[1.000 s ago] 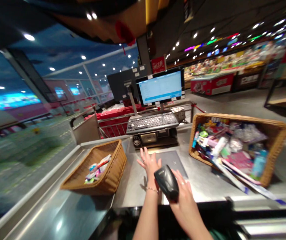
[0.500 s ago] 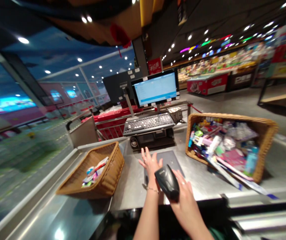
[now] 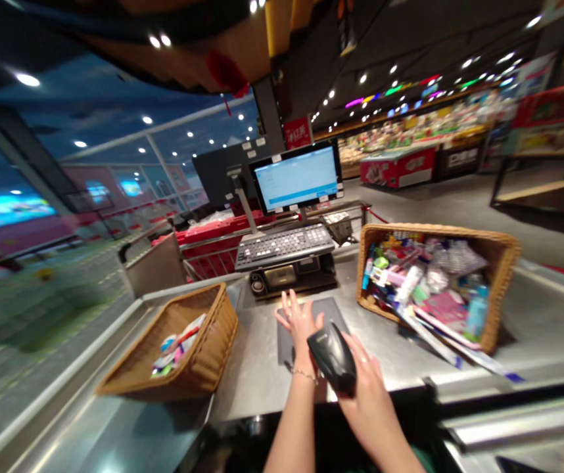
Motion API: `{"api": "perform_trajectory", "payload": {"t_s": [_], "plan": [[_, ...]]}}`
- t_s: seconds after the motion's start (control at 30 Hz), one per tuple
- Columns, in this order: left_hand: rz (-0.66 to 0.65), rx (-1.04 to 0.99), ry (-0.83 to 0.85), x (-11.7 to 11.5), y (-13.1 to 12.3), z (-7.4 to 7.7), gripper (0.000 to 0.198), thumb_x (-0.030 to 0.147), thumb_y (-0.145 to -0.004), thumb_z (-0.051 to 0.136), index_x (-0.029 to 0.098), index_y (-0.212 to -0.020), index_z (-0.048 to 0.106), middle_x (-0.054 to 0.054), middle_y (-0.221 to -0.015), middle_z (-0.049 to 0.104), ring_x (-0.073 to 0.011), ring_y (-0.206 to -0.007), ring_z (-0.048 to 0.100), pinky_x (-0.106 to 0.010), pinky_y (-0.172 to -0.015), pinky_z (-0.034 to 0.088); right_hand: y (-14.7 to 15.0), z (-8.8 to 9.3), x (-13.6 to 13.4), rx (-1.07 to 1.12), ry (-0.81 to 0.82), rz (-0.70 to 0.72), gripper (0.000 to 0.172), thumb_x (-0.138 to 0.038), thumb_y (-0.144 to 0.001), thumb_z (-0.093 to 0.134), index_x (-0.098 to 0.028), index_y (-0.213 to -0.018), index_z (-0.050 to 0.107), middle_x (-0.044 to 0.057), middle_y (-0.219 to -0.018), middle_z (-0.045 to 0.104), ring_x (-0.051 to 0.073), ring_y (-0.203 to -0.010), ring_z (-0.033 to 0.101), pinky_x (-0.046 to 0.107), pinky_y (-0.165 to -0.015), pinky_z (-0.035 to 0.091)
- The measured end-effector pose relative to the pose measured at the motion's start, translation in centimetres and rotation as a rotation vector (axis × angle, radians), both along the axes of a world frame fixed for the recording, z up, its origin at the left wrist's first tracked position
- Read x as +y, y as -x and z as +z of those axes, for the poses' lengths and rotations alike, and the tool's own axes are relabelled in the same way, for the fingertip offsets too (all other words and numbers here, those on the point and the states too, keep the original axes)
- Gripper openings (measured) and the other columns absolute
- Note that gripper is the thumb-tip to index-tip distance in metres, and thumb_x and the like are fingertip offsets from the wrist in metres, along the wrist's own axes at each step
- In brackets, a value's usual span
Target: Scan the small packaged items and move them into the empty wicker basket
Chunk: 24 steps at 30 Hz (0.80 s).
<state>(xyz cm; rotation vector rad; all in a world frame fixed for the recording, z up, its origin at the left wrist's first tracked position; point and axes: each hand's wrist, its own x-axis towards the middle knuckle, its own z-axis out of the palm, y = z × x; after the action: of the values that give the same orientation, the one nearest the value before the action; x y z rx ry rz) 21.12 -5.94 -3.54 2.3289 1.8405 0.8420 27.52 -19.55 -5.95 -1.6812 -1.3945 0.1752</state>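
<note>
My right hand (image 3: 368,387) is closed round a black handheld barcode scanner (image 3: 334,356), held just above the steel checkout counter (image 3: 257,368). My left hand (image 3: 298,322) is open, fingers spread, hovering over a dark flat scanner plate (image 3: 329,312) set in the counter; a thin bracelet circles its wrist. Right of my hands a large wicker basket (image 3: 501,276) leans on its side, full of several small packaged goods, some spilling onto the counter. At the left stands a smaller wicker basket (image 3: 213,348) with a few packages inside.
Behind the plate stands a till with a keyboard (image 3: 284,244) and a lit screen (image 3: 296,177). A red shopping cart (image 3: 213,249) stands beyond the counter. A black rail (image 3: 509,401) runs along the near right edge. Shop shelves and a freezer (image 3: 400,164) lie farther back.
The view has swung slightly to the right, so everything sits a little further left. My hands keep nearly the same pose, the left open, the right still on the scanner.
</note>
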Motion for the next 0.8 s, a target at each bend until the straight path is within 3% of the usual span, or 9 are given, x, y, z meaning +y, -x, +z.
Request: {"api": "perform_trajectory", "payload": {"t_s": [0.2, 0.43, 0.67, 0.8], "plan": [[-0.02, 0.009, 0.022, -0.1, -1.0, -0.2, 0.034, 0.03, -0.076, 0.069, 0.028, -0.109, 0.069, -0.011, -0.155, 0.032, -0.035, -0.145, 0.018, -0.072, -0.106, 0.02, -0.7, 0.1, -0.3, -0.016, -0.014, -0.015, 0.053, -0.018, -0.08, 0.044, -0.01, -0.132, 0.046, 0.018, -0.14, 0.053, 0.034, -0.137, 0.04, 0.064, -0.109, 0.031], [-0.055, 0.022, 0.056, -0.3, -2.2, -0.4, 0.034, 0.031, -0.077, 0.069, 0.029, -0.11, 0.068, -0.01, -0.156, 0.029, -0.034, -0.146, 0.017, -0.071, -0.107, 0.017, -1.3, 0.4, -0.7, 0.016, -0.008, -0.031, 0.052, -0.02, -0.08, 0.046, -0.011, -0.131, 0.047, 0.016, -0.14, 0.053, 0.033, -0.138, 0.04, 0.059, -0.111, 0.032], [-0.074, 0.053, 0.033, -0.2, -3.4, -0.9, 0.033, 0.037, -0.075, 0.07, 0.032, -0.107, 0.069, -0.009, -0.155, 0.033, -0.0352, -0.144, 0.022, -0.071, -0.105, 0.024, -2.0, 0.6, -1.1, 0.045, 0.007, -0.045, 0.053, -0.021, -0.08, 0.048, -0.013, -0.133, 0.046, 0.015, -0.14, 0.052, 0.031, -0.139, 0.037, 0.057, -0.113, 0.03], [-0.1, 0.043, 0.065, -0.4, -3.9, -0.9, 0.031, 0.037, -0.079, 0.065, 0.03, -0.109, 0.069, -0.01, -0.155, 0.031, -0.0345, -0.145, 0.019, -0.071, -0.106, 0.02, -2.2, 0.6, -1.2, 0.067, 0.011, -0.055, 0.053, -0.022, -0.081, 0.049, -0.016, -0.133, 0.047, 0.013, -0.141, 0.052, 0.031, -0.14, 0.036, 0.058, -0.113, 0.029]]}}
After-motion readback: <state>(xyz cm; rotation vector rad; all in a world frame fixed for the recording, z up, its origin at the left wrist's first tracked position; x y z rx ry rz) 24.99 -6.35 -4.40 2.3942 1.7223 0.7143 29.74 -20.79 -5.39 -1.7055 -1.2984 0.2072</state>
